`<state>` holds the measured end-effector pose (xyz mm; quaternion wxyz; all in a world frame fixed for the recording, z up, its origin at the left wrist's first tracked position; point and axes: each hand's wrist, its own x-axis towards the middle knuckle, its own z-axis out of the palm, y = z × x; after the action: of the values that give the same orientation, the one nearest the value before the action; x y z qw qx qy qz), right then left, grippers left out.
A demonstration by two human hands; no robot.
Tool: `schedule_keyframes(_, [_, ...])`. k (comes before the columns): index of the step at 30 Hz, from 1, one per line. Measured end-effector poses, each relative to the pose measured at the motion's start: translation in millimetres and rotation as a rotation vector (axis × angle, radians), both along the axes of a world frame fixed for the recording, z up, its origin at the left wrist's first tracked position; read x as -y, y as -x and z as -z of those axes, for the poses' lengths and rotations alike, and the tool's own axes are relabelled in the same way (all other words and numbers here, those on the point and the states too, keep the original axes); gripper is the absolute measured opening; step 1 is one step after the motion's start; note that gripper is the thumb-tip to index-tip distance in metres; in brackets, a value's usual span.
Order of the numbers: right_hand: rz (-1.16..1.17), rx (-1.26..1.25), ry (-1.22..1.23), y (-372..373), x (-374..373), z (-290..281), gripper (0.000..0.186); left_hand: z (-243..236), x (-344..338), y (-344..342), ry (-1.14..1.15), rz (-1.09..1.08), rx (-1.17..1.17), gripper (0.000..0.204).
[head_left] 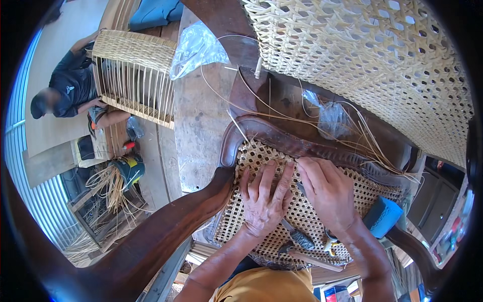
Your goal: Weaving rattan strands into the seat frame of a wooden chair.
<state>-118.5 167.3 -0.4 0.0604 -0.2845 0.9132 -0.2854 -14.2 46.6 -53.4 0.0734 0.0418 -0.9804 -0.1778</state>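
Note:
My left hand point(265, 199) lies flat on the woven cane seat point(229, 224) of a dark carved wooden chair, fingers stretched towards the far edge. Beside it my right hand point(329, 194) is closed, its fingertips pressed together at the weave near the carved rail point(282, 136); whatever they hold is too hidden to name. Below the hands, a tool with a dark wrapped handle point(302, 239) rests on the cane. Closer to me lie a wooden-handled hammer point(314, 260) and a yellow-handled tool point(329, 247), partly hidden. A blue block-like object point(382, 216) sits at the seat's right.
A large cane panel point(362, 65) rises at the far right. Loose cane strands point(370, 146) and clear plastic bags point(198, 50) lie beyond the rail. A curved wooden arm point(166, 226) crosses the left side. Far left, another person point(70, 83) handles a partly woven frame point(136, 75).

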Motion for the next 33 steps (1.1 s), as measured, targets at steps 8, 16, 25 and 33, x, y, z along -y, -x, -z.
schedule_keyframes(8, [0.078,0.046,0.083,-4.2,1.4,6.3,0.017,0.0,1.4,-1.1,-0.02,0.004,-0.019,0.053])
schedule_keyframes(16, [0.091,0.016,0.152,-5.8,-1.0,8.0,0.023,1.4,1.0,-1.7,-0.009,0.014,-0.014,0.054])
schedule_keyframes(25, [0.023,0.049,0.054,-2.0,-0.9,1.4,0.019,1.5,0.3,-3.2,0.003,0.014,-0.006,0.055])
schedule_keyframes(33, [-0.01,0.099,-0.067,4.1,3.4,-4.8,0.014,1.0,2.0,1.7,-0.092,-0.038,-0.064,0.048])
